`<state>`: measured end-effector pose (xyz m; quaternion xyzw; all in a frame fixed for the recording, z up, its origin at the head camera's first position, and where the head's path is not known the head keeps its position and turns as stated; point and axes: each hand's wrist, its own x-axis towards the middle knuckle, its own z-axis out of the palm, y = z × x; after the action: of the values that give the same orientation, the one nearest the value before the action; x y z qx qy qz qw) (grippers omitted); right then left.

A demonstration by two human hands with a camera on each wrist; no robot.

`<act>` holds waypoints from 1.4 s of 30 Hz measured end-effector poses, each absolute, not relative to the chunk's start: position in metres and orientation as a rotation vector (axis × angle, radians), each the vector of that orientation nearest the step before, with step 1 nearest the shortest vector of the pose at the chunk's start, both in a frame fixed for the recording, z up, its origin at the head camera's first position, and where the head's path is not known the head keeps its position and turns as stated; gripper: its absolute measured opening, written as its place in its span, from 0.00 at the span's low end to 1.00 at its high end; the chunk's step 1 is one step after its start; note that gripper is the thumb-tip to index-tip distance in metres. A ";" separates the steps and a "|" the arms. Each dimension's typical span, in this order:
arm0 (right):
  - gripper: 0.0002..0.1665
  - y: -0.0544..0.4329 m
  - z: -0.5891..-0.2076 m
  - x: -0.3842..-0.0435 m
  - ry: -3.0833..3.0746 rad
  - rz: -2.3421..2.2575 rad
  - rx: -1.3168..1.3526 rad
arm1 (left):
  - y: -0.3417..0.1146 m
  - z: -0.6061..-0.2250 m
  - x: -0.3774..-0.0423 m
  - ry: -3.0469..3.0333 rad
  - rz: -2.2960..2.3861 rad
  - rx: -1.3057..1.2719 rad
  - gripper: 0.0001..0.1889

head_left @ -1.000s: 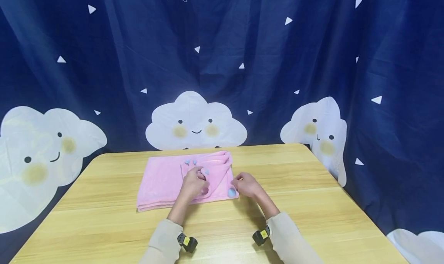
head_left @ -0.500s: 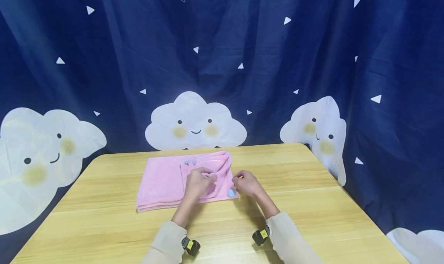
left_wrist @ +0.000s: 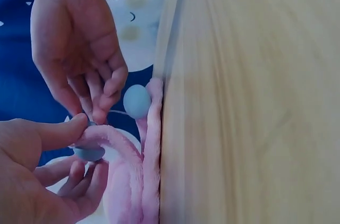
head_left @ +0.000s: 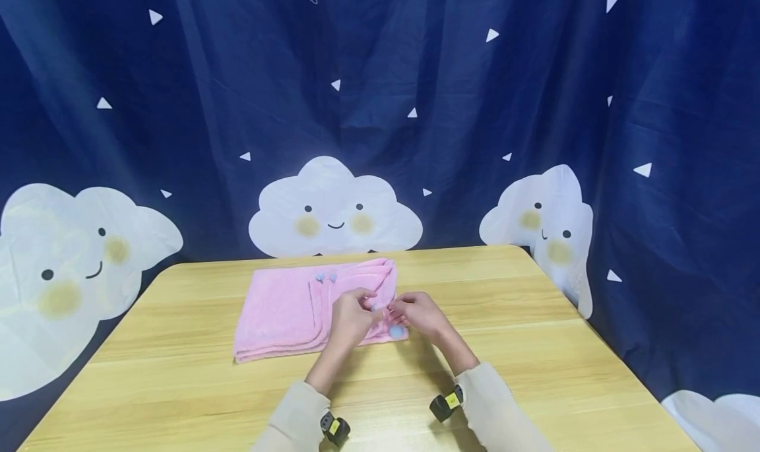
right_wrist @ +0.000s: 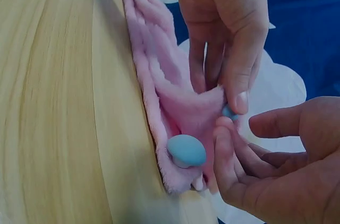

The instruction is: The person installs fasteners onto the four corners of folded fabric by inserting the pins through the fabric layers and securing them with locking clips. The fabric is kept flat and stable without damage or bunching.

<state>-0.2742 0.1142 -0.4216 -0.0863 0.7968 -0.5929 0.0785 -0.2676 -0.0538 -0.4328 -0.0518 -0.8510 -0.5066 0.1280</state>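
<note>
A folded pink fleece blanket lies on the table. My left hand pinches a raised fold near its right end, with thumb and fingers on a small blue round-headed fastener at the fold. Just right of it is my right hand, fingers loosely bent. In the right wrist view its thumb stands apart from the fingers, and a fingertip is right at the pinched fastener. A larger-looking blue round knob sits at the blanket's near right corner. Two more blue knobs show on the far part.
The light wood table extends around the blanket on all sides. Behind it hangs a dark blue curtain printed with white smiling clouds and triangles. A black wrist camera is strapped to the left sleeve, another to the right.
My left hand has moved right, bringing the fastener and the blanket's fold over to the right hand. The right hand has stayed almost in place.
</note>
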 end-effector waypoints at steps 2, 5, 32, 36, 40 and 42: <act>0.16 0.115 -0.421 -0.275 2.354 -1.790 -0.270 | -0.052 -0.433 -0.268 -2.473 -1.448 -0.161 0.19; 0.16 0.115 -0.422 -0.276 2.341 -1.789 -0.275 | -0.051 -0.432 -0.267 -2.481 -1.438 -0.195 0.16; 0.16 0.118 -0.430 -0.278 2.655 -1.462 -0.145 | -0.082 -0.425 -0.274 -2.481 -1.457 0.057 0.18; 0.17 0.118 -0.431 -0.278 2.674 -1.430 -0.145 | -0.103 -0.430 -0.279 -2.564 -1.400 0.170 0.25; 0.17 0.117 -0.431 -0.278 2.665 -1.430 -0.138 | -0.114 -0.437 -0.282 -2.682 -1.340 0.210 0.29; 0.18 0.117 -0.430 -0.278 2.666 -1.426 -0.133 | -0.117 -0.439 -0.282 -2.724 -1.313 0.193 0.30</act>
<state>-0.2775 0.1170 -0.4301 -0.0440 0.8794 -0.4706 0.0577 -0.2825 -0.1171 -0.4388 0.0635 -0.8976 -0.4326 0.0557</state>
